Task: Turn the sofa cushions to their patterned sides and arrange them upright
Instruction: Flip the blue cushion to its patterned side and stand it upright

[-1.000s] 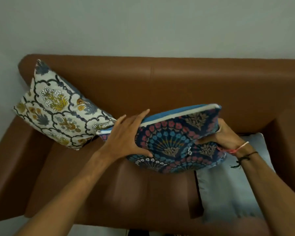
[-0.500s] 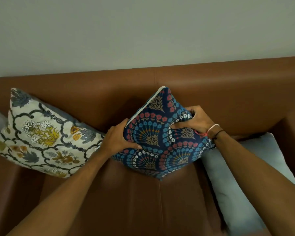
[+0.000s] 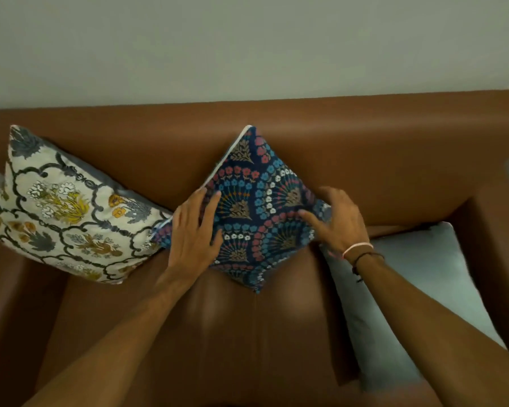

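Note:
A navy cushion [image 3: 256, 201] with red and blue fan patterns stands on one corner in the middle of the brown sofa [image 3: 365, 148], leaning on the backrest, patterned side out. My left hand [image 3: 194, 233] lies flat on its left part with fingers apart. My right hand [image 3: 335, 221] touches its right corner with arched, spread fingers and no grip. A cream floral cushion [image 3: 62, 207] leans tilted at the left, patterned side out. A plain light-blue cushion [image 3: 417, 277] lies flat on the right seat.
The sofa's right armrest [image 3: 500, 259] borders the light-blue cushion, and the left armrest [image 3: 9, 304] sits below the cream cushion. A pale wall [image 3: 247, 48] rises behind the backrest. Bare brown seat [image 3: 218, 333] shows below the navy cushion.
The navy cushion went from held flat to standing on a corner against the backrest. My hands have let go of their grip and now rest open on it.

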`<control>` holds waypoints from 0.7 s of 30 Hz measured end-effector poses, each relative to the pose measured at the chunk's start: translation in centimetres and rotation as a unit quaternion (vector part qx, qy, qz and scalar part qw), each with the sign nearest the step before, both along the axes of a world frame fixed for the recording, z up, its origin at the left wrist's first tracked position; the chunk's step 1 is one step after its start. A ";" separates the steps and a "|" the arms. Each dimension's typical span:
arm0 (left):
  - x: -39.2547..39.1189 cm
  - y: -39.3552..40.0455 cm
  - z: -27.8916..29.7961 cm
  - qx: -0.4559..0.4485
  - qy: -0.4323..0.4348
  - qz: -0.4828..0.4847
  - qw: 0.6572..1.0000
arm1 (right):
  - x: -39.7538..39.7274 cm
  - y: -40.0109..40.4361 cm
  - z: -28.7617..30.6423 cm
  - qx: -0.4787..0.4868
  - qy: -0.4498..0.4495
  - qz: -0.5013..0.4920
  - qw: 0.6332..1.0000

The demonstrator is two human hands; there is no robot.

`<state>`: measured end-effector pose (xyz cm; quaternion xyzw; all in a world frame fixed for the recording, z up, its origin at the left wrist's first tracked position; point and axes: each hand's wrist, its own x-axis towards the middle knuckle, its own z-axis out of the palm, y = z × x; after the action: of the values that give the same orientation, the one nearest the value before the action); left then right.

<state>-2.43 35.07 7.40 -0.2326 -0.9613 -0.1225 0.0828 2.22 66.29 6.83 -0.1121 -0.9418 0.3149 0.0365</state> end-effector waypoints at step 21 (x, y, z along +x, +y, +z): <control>30.1 32.1 -16.7 0.414 -0.537 0.426 0.599 | 37.0 19.0 -15.2 0.274 -0.093 0.185 0.939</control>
<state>27.65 67.15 -9.34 0.3698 -0.6686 -0.5610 -0.3185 39.22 85.34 -8.35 0.0493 -0.9949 0.0341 -0.0806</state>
